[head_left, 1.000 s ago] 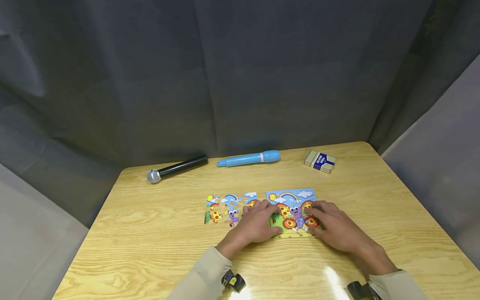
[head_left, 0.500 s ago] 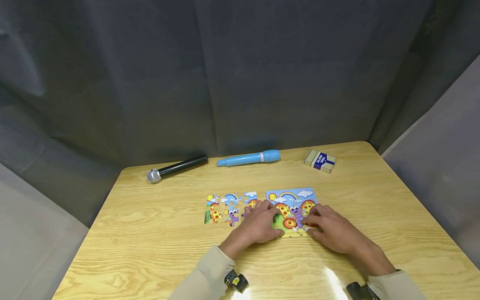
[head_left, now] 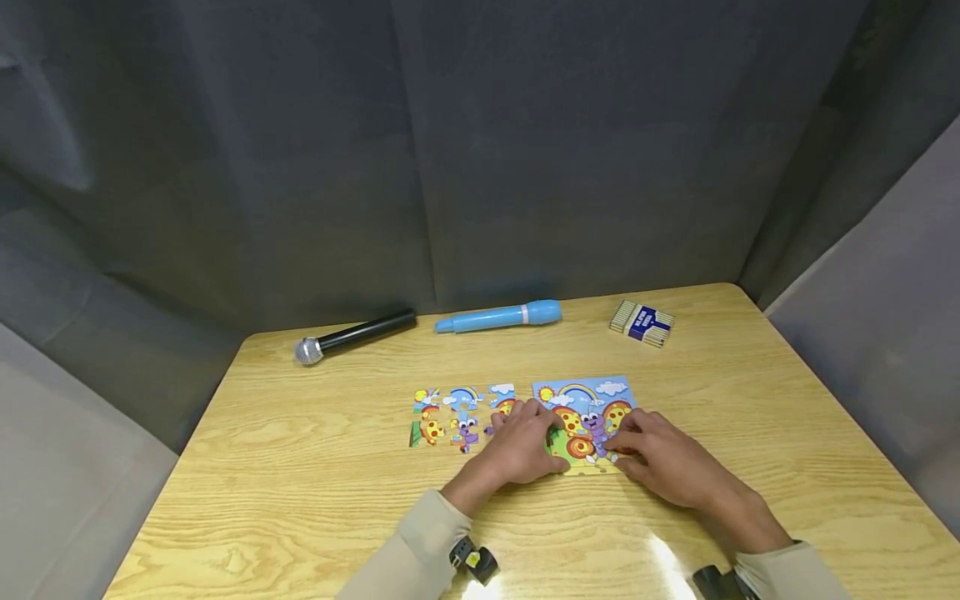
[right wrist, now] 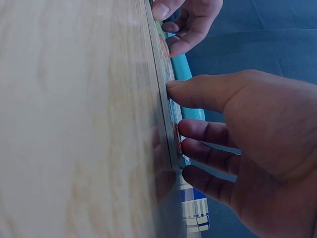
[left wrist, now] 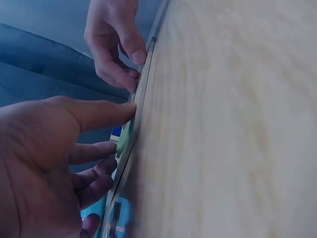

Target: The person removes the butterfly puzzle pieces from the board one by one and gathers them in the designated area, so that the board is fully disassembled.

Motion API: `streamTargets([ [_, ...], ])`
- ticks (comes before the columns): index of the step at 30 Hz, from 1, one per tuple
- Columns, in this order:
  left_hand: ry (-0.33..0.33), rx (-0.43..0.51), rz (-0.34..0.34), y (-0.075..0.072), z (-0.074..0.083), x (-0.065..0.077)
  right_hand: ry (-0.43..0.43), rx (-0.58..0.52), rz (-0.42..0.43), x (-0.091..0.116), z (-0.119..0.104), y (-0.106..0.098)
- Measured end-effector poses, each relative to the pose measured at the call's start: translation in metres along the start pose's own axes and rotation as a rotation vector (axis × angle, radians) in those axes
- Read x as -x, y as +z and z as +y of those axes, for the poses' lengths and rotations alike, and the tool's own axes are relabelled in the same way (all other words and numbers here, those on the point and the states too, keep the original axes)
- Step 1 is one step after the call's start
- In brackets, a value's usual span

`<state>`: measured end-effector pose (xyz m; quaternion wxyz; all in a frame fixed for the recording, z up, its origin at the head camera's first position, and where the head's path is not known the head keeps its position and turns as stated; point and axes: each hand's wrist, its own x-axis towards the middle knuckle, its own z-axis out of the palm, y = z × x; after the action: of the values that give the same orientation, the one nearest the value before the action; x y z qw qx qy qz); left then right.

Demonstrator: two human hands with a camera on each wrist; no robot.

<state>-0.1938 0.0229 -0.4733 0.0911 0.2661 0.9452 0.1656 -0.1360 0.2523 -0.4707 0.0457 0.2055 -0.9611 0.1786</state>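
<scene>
A butterfly jigsaw puzzle (head_left: 581,400) lies flat on the table, its picture looking whole wherever the hands do not cover it. On its lower left corner rests my left hand (head_left: 520,443), thumb near the front edge and fingertips on the green part. My right hand (head_left: 663,458) touches the lower right, fingertips over the butterfly's lower wing and hiding that corner. In the right wrist view, the thumb and fingers of the right hand (right wrist: 237,134) press on the puzzle's top face. The left wrist view has the left hand (left wrist: 64,144) with fingers spread along the puzzle's edge.
Left of the puzzle lie several loose jigsaw pieces (head_left: 463,400), some partly behind the left hand. Toward the back are a black microphone (head_left: 360,335), a blue microphone-shaped tube (head_left: 495,317) and a bundle of pale sticks (head_left: 641,323) with a blue band. Dark cloth hangs behind the table (head_left: 285,483).
My right hand has slid slightly left and down, baring the upper right wing and covering the lower one. My left hand has shifted a little right. Over the last half second both stay nearly still.
</scene>
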Motion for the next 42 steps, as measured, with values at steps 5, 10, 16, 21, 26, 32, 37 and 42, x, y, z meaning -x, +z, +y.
streamTargets([
  [5, 0.003, 0.032, 0.012, 0.001, 0.004, 0.003, 0.000, 0.000, 0.005, 0.001, 0.000, 0.000],
  [10, -0.040, 0.019, 0.007, 0.001, 0.007, 0.004, -0.002, 0.004, 0.006, 0.001, 0.001, 0.000],
  [16, -0.066, 0.002, -0.013, 0.001, 0.007, 0.002, 0.010, -0.004, -0.004, 0.001, 0.002, 0.002],
  [21, -0.061, 0.041, -0.004, 0.000, 0.007, 0.002, 0.011, -0.006, 0.001, 0.000, 0.003, 0.002],
  [26, -0.032, 0.053, 0.012, -0.001, 0.006, 0.004, -0.006, -0.011, 0.014, 0.001, 0.004, 0.002],
  [32, 0.008, 0.032, 0.012, -0.004, 0.005, 0.005, 0.012, -0.014, -0.008, 0.001, 0.004, 0.001],
  [37, 0.037, -0.005, 0.021, -0.005, 0.002, 0.004, 0.011, -0.022, -0.013, 0.001, 0.004, 0.001],
  [42, 0.059, -0.033, 0.077, -0.007, -0.005, 0.005, 0.006, -0.029, -0.006, 0.001, 0.004, 0.002],
])
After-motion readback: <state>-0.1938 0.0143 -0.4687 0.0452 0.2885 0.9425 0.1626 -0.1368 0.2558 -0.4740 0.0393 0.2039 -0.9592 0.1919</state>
